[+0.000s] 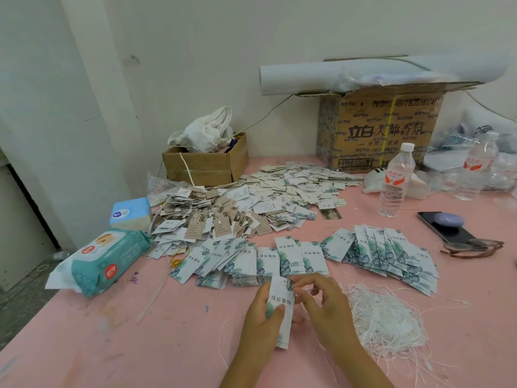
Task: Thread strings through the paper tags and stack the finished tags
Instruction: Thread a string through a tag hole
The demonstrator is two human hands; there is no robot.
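I see the left hand [260, 312] gripping one paper tag [281, 301] upright over the near edge of the pink counter [140, 345], thumb across its face, while the right hand [324, 303] pinches its top corner with curled fingertips, beside the tangle of white strings [386, 317].

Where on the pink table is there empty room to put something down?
Biggest bare patch: the near left of the table, between the wipes and the left hand holding a tag. A smaller one lies between the bottle and the fanned tags. The middle is crowded with tag piles, and loose strings cover the near right.
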